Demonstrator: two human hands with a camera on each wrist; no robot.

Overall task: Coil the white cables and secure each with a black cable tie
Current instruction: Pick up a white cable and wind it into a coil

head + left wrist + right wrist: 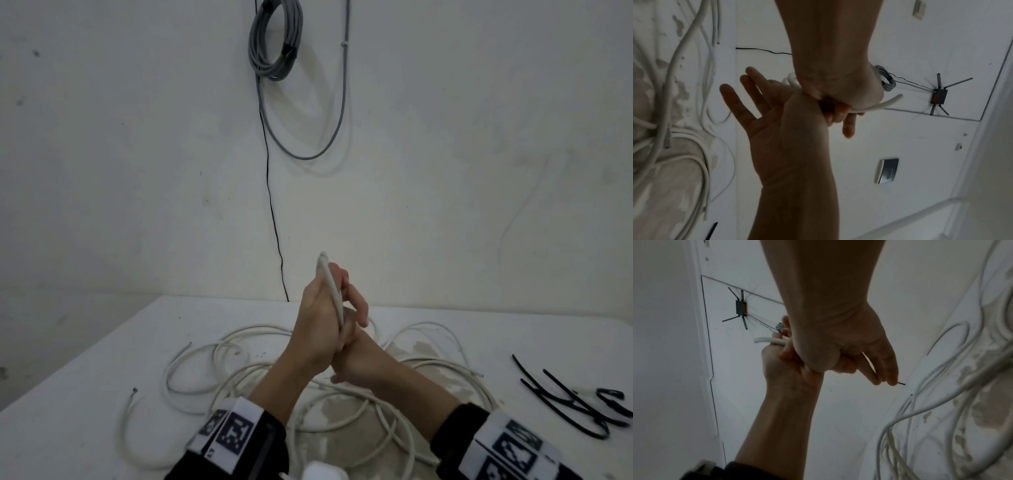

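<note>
Both my hands are raised above the white table (85, 377), wrists crossed and pressed together. My left hand (315, 308) grips a white cable (329, 287) in its fist, and the cable's end (323, 262) sticks up past the knuckles. The left wrist view shows that fist (838, 87) with the cable end (892, 100) jutting out. My right hand (359, 308) lies against the left with its fingers straight and spread (748, 100), holding nothing I can see. Several loose white cables (239, 342) sprawl on the table under the arms. Black cable ties (565, 397) lie at the right.
A grey cable coil (274, 37) hangs on the wall ahead, and a thin black wire (270, 192) drops from it behind the table. A white plug (318, 474) shows at the bottom edge. A loose cable end (133, 390) lies at the left.
</note>
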